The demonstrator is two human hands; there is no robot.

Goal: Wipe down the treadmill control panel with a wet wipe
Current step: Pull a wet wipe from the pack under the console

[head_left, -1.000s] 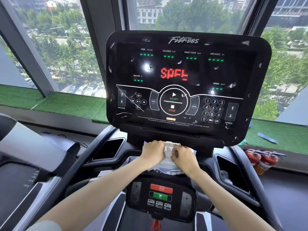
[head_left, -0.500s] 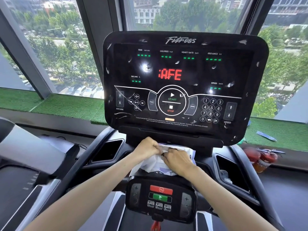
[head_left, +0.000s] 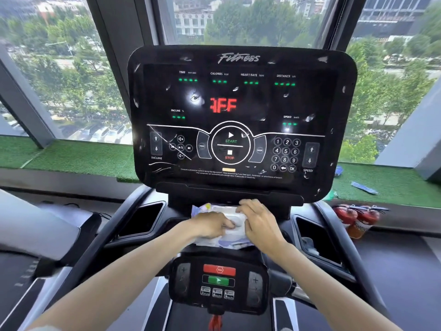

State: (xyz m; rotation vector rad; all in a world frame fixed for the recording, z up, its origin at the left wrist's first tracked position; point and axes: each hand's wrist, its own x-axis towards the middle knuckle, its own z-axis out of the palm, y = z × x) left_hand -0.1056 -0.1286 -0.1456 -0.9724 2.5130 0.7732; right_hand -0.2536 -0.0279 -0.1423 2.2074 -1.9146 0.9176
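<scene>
The black treadmill control panel (head_left: 241, 115) stands upright ahead, lit with red letters and green dashes, with white smears and scratches on its glass. Below it, on the console shelf, lies a soft white wet wipe pack (head_left: 214, 240) with blue print. My left hand (head_left: 210, 225) pinches white material at the pack's top opening. My right hand (head_left: 260, 223) lies over the pack's right side with its fingers curled on the top edge. The opening itself is mostly hidden by my fingers.
A lower button console (head_left: 218, 280) with red and green keys sits near me. Cup holder recesses (head_left: 140, 218) (head_left: 315, 237) flank the shelf. Red fire extinguishers (head_left: 358, 218) lie at the right by the green turf window ledge (head_left: 78, 158). Another machine (head_left: 35, 225) stands at left.
Both hands stayed on the pack, shifting from its flap to its top; my left fingers now pinch white material at the opening. The red display text scrolled.
</scene>
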